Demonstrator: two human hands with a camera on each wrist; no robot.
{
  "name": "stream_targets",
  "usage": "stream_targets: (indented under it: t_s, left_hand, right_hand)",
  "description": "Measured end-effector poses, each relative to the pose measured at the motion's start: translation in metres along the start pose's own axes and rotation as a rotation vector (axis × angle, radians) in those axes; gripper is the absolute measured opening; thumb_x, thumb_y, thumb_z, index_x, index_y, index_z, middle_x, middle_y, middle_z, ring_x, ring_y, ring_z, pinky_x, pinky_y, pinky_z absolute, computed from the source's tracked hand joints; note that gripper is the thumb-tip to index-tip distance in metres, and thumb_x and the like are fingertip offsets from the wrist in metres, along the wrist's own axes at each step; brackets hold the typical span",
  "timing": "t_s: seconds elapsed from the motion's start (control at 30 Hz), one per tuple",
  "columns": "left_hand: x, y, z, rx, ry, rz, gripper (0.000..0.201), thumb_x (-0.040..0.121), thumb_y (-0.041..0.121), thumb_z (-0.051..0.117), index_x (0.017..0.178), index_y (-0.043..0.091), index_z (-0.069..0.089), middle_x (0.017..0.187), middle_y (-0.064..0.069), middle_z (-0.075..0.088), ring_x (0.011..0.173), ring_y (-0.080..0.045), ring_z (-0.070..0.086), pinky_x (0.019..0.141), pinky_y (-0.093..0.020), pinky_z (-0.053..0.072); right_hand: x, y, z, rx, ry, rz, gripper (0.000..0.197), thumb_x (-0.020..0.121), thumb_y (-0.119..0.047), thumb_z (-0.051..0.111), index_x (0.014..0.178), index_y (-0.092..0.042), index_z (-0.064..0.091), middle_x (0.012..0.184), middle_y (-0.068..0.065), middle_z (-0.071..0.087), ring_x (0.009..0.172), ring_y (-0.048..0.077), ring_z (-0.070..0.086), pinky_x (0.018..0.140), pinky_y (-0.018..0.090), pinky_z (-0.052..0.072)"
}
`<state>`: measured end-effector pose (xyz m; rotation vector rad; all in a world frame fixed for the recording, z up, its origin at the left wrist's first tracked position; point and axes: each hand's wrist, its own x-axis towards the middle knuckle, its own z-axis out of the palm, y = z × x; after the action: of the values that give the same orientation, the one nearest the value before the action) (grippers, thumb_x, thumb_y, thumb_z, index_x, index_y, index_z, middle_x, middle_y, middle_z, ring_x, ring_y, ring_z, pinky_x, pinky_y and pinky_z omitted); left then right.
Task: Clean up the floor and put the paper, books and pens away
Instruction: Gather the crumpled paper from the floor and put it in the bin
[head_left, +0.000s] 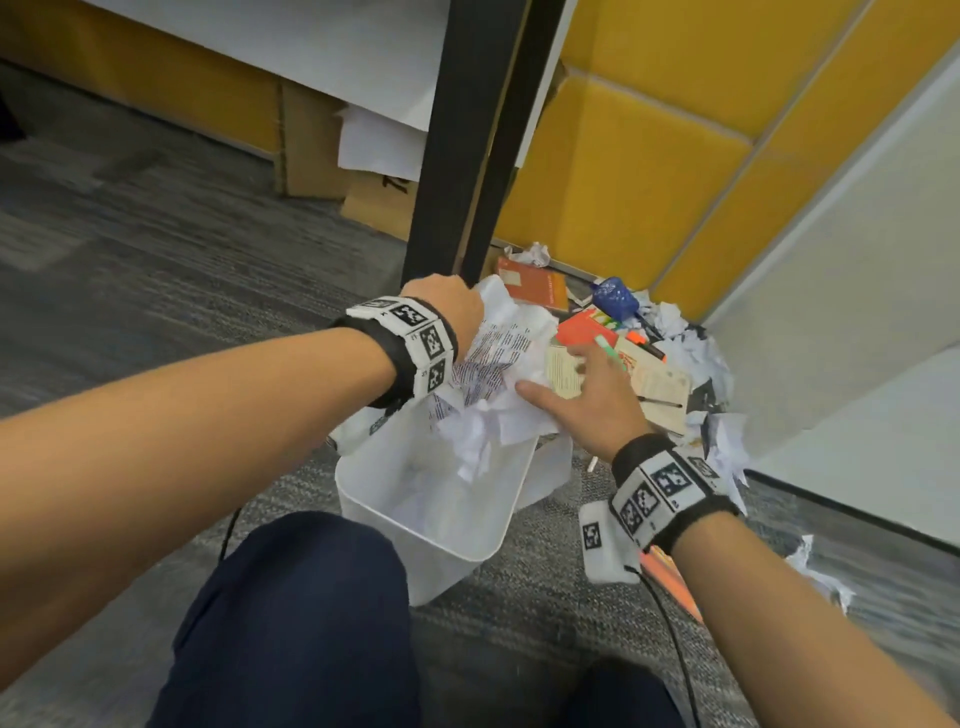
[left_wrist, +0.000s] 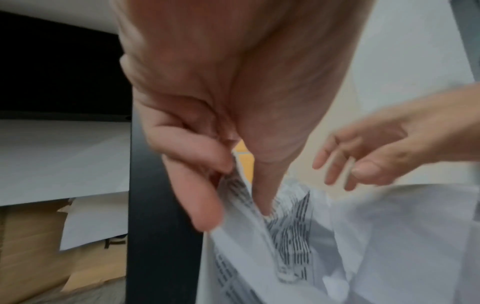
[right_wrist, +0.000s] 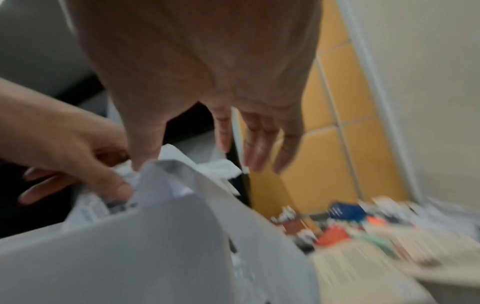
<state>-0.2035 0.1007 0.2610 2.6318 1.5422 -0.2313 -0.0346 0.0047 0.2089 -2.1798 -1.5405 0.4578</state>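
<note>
White crumpled paper (head_left: 493, 374), printed with lines of black text, fills the middle of my head view, and my left hand (head_left: 451, 306) has its fingers pinched on the top edge of it, just in front of the black table leg (head_left: 457, 140). The left wrist view confirms the pinch: thumb and curled fingers (left_wrist: 205, 162) clamp the sheet, though the print is too smeared to read. My right hand (head_left: 597, 395) is spread flat, fingers straight and apart, holding nothing; its thumb touches the side of the paper wad. Whether its fingertips touch the cream open book (head_left: 660, 384) below them I cannot tell, since the hand covers that spot.

The wad hangs over the far rim of a translucent white bin (head_left: 436, 519) standing on the grey carpet (head_left: 156, 270); its lower part dips inside. More paper lies in the bin, seen only dimly through the wall.

Beyond my hands, the pile in the corner against the yellow wall panels (head_left: 639, 171) holds an orange book (head_left: 535, 283), a red-orange book (head_left: 584, 330) partly under my fingers, a blue object (head_left: 615, 299) I cannot identify, an orange highlighter (head_left: 647, 345), a black pen (head_left: 660, 401) on the open book, and scattered crumpled scraps (head_left: 696, 353). A green pen (head_left: 608, 351) pokes out past my right fingers, mostly hidden. Another orange cover (head_left: 670, 577) lies under my right wrist, largely blocked by the wristband. The right wrist view is motion-blurred; the pile there is only coloured streaks.
</note>
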Motion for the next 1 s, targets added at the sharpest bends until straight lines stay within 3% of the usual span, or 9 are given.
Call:
stream_targets:
  t_s: [0.1,0.17,0.23,0.33,0.53,0.63,0.73,0.83,1.0]
  left_hand:
    - [-0.004,-0.002,0.007,-0.029,-0.024,0.035,0.025,0.091,0.008,0.054,0.113,0.004,0.063,0.1,-0.012,0.064,0.094,-0.033,0.065,0.07,-0.036,0.051]
    - [-0.01,-0.003,0.005,-0.068,0.027,0.075,0.028,0.091,0.01,0.054,0.118,0.003,0.059,0.104,-0.014,0.064,0.093,-0.033,0.064,0.072,-0.037,0.052]
    - [-0.015,-0.005,0.004,-0.136,0.064,0.154,0.041,0.09,0.01,0.056,0.13,0.007,0.045,0.099,-0.012,0.061,0.083,-0.03,0.061,0.066,-0.035,0.048]
    - [-0.018,-0.009,0.001,-0.084,0.059,0.272,0.041,0.09,0.006,0.054,0.128,0.017,0.042,0.097,-0.011,0.058,0.068,-0.022,0.051,0.062,-0.033,0.043]
    - [-0.022,-0.016,-0.002,-0.008,-0.01,0.285,0.03,0.09,0.012,0.058,0.119,0.017,0.068,0.119,-0.012,0.061,0.103,-0.031,0.06,0.082,-0.032,0.051]
    - [-0.027,-0.021,0.008,0.004,-0.113,0.318,0.025,0.089,0.012,0.059,0.11,0.016,0.072,0.107,-0.008,0.069,0.095,-0.027,0.063,0.079,-0.031,0.053]
    - [-0.034,-0.015,0.027,0.109,-0.312,0.324,0.03,0.091,0.026,0.061,0.116,0.012,0.069,0.101,-0.005,0.065,0.091,-0.019,0.056,0.074,-0.025,0.041]
    - [-0.031,-0.002,0.036,0.101,-0.424,0.352,0.04,0.093,0.029,0.061,0.127,0.01,0.062,0.119,-0.005,0.063,0.098,-0.015,0.052,0.082,-0.025,0.039]
    - [-0.025,0.005,0.024,0.107,-0.25,0.333,0.031,0.094,0.014,0.053,0.122,0.006,0.063,0.121,-0.011,0.063,0.103,-0.025,0.06,0.083,-0.03,0.047]
  right_hand:
    - [-0.011,0.014,0.015,0.338,-0.43,0.459,0.107,0.068,-0.075,0.065,0.149,-0.018,0.027,0.143,0.009,0.047,0.124,0.035,0.054,0.093,0.044,0.052]
    - [-0.014,0.015,0.021,0.618,-0.494,0.477,0.074,0.083,-0.055,0.067,0.138,-0.012,0.046,0.125,0.01,0.064,0.107,0.033,0.067,0.083,0.04,0.058]
    - [-0.013,0.007,0.021,0.477,-0.386,0.306,0.037,0.095,-0.033,0.058,0.122,-0.008,0.06,0.11,0.011,0.071,0.091,0.027,0.07,0.069,0.031,0.057]
    - [-0.007,-0.012,0.01,-0.193,-0.084,0.034,0.025,0.097,-0.021,0.049,0.082,-0.007,0.063,0.083,0.013,0.065,0.074,0.029,0.059,0.053,0.024,0.035]
    - [-0.017,-0.065,-0.011,-0.048,0.401,-0.335,0.029,0.092,-0.001,0.047,0.107,-0.009,0.07,0.076,0.002,0.062,0.059,0.015,0.051,0.049,0.006,0.031]
    - [-0.025,-0.068,0.015,-0.004,0.1,-0.268,0.017,0.092,-0.003,0.048,0.105,-0.01,0.057,0.082,0.003,0.06,0.065,0.018,0.051,0.051,0.018,0.031]
    - [-0.031,-0.058,0.043,-0.427,-0.363,-0.22,0.014,0.092,-0.015,0.05,0.105,-0.012,0.049,0.104,0.013,0.064,0.092,0.03,0.06,0.067,0.028,0.038]
    - [-0.036,-0.064,0.061,-0.763,-0.765,-0.248,0.048,0.092,-0.044,0.056,0.133,-0.019,0.054,0.134,0.003,0.057,0.122,0.026,0.053,0.097,0.036,0.043]
    - [-0.025,-0.075,0.058,-0.458,-0.783,-0.383,0.032,0.094,-0.032,0.059,0.123,-0.02,0.067,0.126,-0.002,0.065,0.113,0.018,0.056,0.102,0.031,0.042]
